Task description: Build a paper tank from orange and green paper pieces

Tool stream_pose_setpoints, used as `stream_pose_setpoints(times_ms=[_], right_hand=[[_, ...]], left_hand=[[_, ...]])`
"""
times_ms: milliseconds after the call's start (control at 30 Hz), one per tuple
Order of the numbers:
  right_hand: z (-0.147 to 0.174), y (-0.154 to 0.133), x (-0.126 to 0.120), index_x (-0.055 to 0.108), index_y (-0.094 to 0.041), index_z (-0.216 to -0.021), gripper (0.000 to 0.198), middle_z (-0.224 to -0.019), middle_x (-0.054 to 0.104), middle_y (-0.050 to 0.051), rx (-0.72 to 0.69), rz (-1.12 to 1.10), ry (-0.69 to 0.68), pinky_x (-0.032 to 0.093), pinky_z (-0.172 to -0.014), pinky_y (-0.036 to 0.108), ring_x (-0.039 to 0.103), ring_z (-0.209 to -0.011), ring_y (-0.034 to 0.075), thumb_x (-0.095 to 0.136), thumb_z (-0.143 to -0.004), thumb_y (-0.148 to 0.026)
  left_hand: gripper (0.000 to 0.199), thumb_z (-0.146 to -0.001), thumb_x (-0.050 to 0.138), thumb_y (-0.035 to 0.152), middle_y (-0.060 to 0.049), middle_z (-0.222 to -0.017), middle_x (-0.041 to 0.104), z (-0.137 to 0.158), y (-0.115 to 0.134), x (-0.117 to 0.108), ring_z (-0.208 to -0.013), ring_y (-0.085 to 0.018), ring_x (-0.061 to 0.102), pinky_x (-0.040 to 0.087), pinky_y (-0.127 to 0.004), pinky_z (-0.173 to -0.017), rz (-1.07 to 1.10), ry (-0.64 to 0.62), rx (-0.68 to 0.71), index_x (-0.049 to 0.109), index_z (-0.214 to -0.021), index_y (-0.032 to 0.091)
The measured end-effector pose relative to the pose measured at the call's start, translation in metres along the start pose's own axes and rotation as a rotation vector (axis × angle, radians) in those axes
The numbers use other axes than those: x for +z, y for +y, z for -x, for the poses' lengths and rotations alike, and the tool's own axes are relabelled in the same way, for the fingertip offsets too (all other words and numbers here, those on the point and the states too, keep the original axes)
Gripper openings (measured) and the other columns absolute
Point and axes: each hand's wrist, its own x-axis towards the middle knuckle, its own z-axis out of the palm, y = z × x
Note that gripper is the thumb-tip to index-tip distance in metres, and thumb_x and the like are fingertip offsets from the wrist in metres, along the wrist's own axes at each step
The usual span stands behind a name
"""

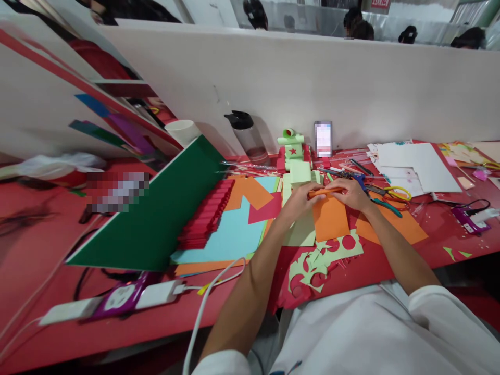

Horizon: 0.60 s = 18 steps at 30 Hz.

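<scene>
Both hands are together over the middle of the red table, at an orange sheet of paper whose far edge looks rolled or folded. My left hand is closed around the left end of that edge. From the right, my right hand pinches the same edge, fingertips partly hidden. Just beyond stands a light green paper model with rolled tubes and a red star. A pale green block sits close to my left fingers. Nearer my body lie light green scraps with round holes cut out.
Scissors with yellow handles and teal-handled pliers lie right of my hands. A green board leans at the left beside red pleated paper. Behind stand a bottle and a phone. A white cable crosses the front edge.
</scene>
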Motion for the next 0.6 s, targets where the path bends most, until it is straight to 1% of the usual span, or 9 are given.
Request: stream_pose_setpoints(times_ms=[100,200,300,400,467,533,600], right_hand=[[0.000,0.003,0.003,0.077,-0.026,-0.102,0.019,-0.108,0.078,0.008,-0.103,0.104,-0.006,0.053,-0.102,0.047,0.069,-0.105,0.026,0.059,-0.097,-0.031],[0.001,0.006,0.006,0.076,-0.028,-0.099,0.019,-0.108,0.078,0.008,-0.129,0.173,0.029,0.051,-0.103,0.051,0.067,-0.107,0.027,0.057,-0.100,-0.032],[0.001,0.005,0.007,0.075,-0.029,-0.097,0.018,-0.109,0.077,0.008,-0.141,0.197,0.058,0.051,-0.104,0.052,0.065,-0.109,0.027,0.057,-0.099,-0.029],[0.001,0.001,0.005,0.075,-0.029,-0.098,0.015,-0.116,0.074,0.008,-0.115,0.166,0.060,0.050,-0.106,0.052,0.064,-0.113,0.027,0.060,-0.096,-0.027],[0.002,-0.004,0.003,0.074,-0.027,-0.105,0.016,-0.124,0.071,0.009,-0.076,0.100,0.061,0.049,-0.108,0.050,0.064,-0.119,0.026,0.064,-0.094,-0.031],[0.002,-0.007,0.001,0.071,-0.025,-0.116,0.027,-0.131,0.068,0.010,-0.016,0.004,0.059,0.050,-0.108,0.046,0.064,-0.122,0.026,0.069,-0.091,-0.037],[0.001,-0.009,-0.001,0.069,-0.023,-0.122,0.036,-0.129,0.070,0.010,0.059,-0.088,0.046,0.052,-0.106,0.043,0.066,-0.120,0.026,0.071,-0.090,-0.041]], left_hand=[[0.047,-0.092,0.059,0.058,-0.010,-0.110,0.076,0.001,0.006,0.005,-0.100,-0.028,0.068,0.052,-0.036,-0.087,0.059,-0.040,-0.045,0.073,-0.114,0.019],[0.051,-0.094,0.054,0.062,-0.009,-0.103,0.075,0.001,0.013,0.010,-0.093,-0.026,0.067,0.052,-0.035,-0.081,0.148,-0.046,-0.082,0.073,-0.110,0.018],[0.052,-0.090,0.061,0.064,-0.009,-0.103,0.075,0.001,0.016,0.013,-0.092,-0.025,0.067,0.052,-0.033,-0.081,0.246,-0.002,-0.127,0.074,-0.109,0.017],[0.053,-0.082,0.070,0.064,-0.010,-0.107,0.075,0.000,0.015,0.013,-0.097,-0.025,0.067,0.053,-0.032,-0.082,0.344,0.053,-0.167,0.074,-0.108,0.017],[0.053,-0.080,0.074,0.062,-0.010,-0.108,0.075,-0.001,0.012,0.011,-0.098,-0.025,0.068,0.054,-0.032,-0.082,0.381,0.089,-0.175,0.073,-0.109,0.017],[0.053,-0.078,0.076,0.059,-0.010,-0.109,0.075,-0.002,0.008,0.010,-0.097,-0.024,0.068,0.055,-0.033,-0.082,0.387,0.128,-0.162,0.073,-0.109,0.017],[0.051,-0.077,0.078,0.056,-0.010,-0.109,0.075,-0.002,0.005,0.010,-0.097,-0.025,0.068,0.056,-0.034,-0.083,0.381,0.164,-0.136,0.073,-0.109,0.017]])
